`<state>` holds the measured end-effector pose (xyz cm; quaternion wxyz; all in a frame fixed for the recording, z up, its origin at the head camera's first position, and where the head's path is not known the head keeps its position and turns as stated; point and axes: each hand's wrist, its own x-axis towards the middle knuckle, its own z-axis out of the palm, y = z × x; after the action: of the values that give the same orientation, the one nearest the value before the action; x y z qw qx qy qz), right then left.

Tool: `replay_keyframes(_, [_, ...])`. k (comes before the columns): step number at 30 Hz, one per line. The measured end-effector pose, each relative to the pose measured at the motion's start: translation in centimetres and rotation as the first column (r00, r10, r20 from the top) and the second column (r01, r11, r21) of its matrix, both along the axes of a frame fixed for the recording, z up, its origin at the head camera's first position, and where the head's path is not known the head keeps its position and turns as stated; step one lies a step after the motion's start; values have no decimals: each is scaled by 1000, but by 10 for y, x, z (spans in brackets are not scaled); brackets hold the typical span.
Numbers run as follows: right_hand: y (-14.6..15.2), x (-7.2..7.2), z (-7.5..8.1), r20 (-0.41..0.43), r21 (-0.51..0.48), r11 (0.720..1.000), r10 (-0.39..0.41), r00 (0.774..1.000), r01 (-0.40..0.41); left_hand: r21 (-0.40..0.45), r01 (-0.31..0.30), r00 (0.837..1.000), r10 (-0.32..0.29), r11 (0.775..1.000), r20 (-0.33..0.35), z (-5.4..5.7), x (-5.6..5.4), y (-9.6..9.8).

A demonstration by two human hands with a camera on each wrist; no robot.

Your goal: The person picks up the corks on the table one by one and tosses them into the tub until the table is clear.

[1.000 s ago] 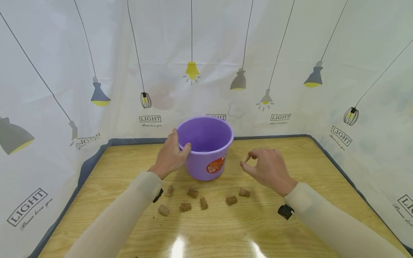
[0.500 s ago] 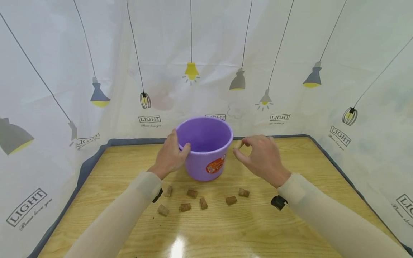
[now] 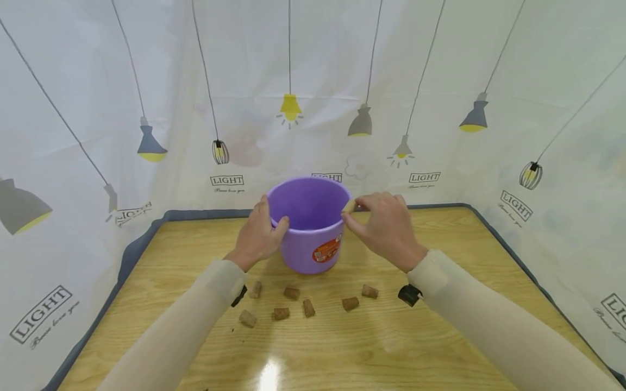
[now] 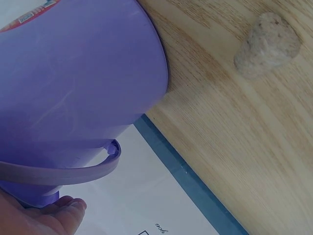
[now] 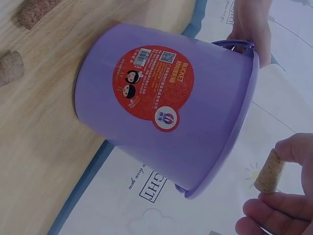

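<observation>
A purple bucket (image 3: pixel 311 250) with a red label stands upright on the wooden table. My left hand (image 3: pixel 257 237) grips its rim at the left, thumb over the edge; in the left wrist view, fingers (image 4: pixel 68 215) show beside the bucket's handle (image 4: pixel 58 174). Between thumb and fingertips my right hand (image 3: pixel 388 228) pinches a cork (image 5: pixel 269 172), just beside the bucket's right rim. Several more corks lie on the table in front of the bucket, among them one cork (image 3: pixel 350 303) at the right and another cork (image 3: pixel 248 318) at the left.
The wooden table (image 3: pixel 313 358) is bordered by a dark blue edge (image 3: pixel 415 207). Behind it and at both sides hangs a white sheet (image 3: pixel 244 65) printed with lamps. A black wrist camera (image 3: pixel 409 295) sits under the right sleeve.
My right hand has moved left and away from me with the cork, from right of the bucket up to its rim. The left hand and the bucket have stayed in place.
</observation>
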<state>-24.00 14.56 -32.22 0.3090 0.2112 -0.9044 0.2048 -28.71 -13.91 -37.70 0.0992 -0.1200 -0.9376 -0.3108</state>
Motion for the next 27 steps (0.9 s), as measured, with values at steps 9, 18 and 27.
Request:
replay_keyframes(9, [-9, -10, 5, 8, 8, 1000, 7, 1000, -7, 6, -1, 1000, 1, 1000, 10, 0, 0, 0])
replay_keyframes(18, [-17, -17, 6, 64, 22, 1000, 8, 998, -9, 12, 9, 1000, -9, 1000, 3, 1, 1, 0])
replay_keyframes(27, [-24, -23, 3, 97, 28, 999, 13, 995, -15, 1, 0, 1000, 0, 1000, -2, 0, 0, 1])
